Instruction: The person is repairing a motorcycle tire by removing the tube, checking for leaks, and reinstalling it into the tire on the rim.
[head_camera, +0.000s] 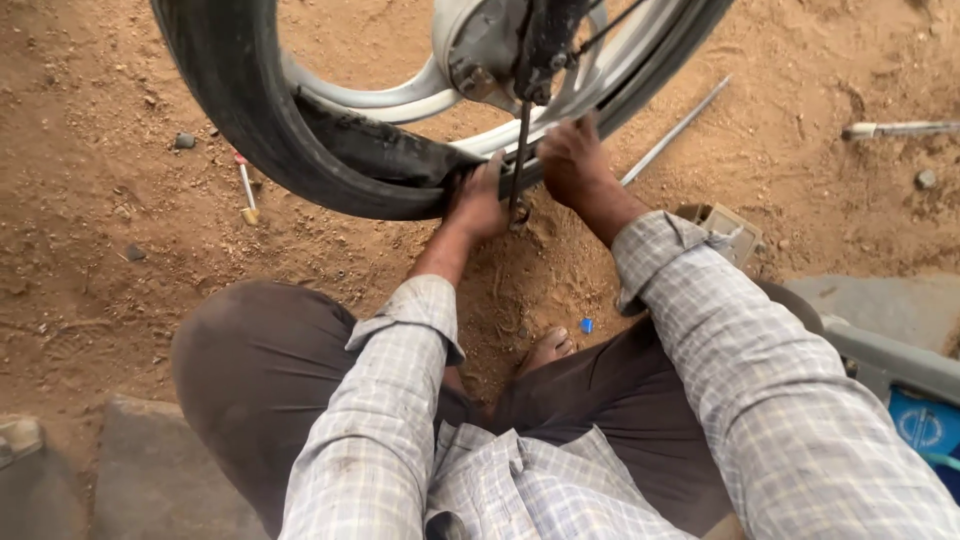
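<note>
From the head view, I'm watching my left hand (478, 203) gripping the black tyre (250, 110), fingers curled tight over its lower edge. My right hand (572, 160) is pressing the rim (400, 98), fingers hidden, with 1 metal rod (519, 150) standing between both hands above sandy ground (100, 230).

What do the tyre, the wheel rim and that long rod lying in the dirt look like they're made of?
Tyre: black rubber, matte and dusty, its edge pulled loose. Wheel rim: likely cast metal, smooth silver-grey spokes. Rod: probably steel, thin, straight, dull grey.
</note>
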